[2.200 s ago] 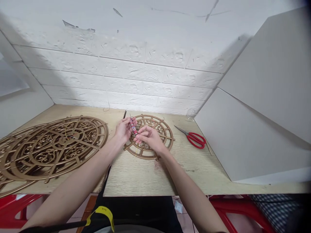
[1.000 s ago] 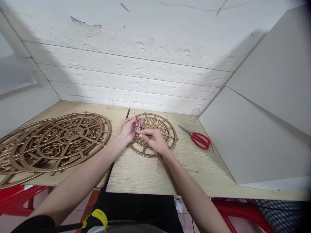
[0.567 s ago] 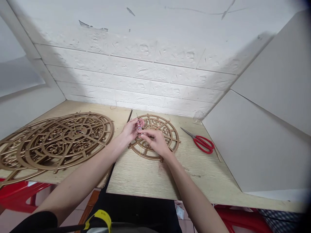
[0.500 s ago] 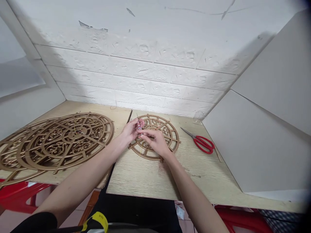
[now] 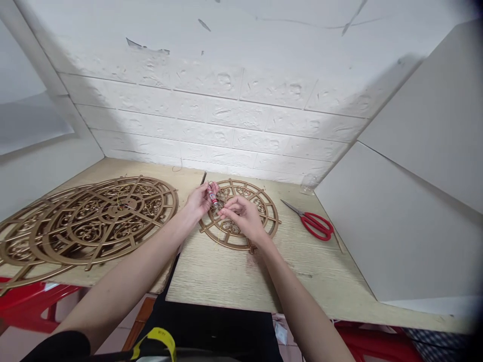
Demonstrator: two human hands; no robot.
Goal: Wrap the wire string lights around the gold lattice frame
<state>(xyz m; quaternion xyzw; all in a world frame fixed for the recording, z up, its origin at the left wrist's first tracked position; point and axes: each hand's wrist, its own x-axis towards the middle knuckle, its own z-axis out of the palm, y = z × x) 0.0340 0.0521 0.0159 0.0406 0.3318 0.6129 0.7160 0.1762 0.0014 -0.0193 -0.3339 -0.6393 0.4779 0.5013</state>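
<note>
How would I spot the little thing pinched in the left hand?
Find the small round gold fretwork disc on the pale wooden table. Above its left edge, the left hand holds a slim red-and-white tube, the only red thing besides the scissors.

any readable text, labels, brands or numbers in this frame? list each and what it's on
None can be read.
Small red-and-white tube in the left hand: a label with marks, too small and blurred to read.
Yellow tag at the bottom edge: dark print, too blurred to read.
Red scissors and gold fretwork discs: no markings visible.
</note>
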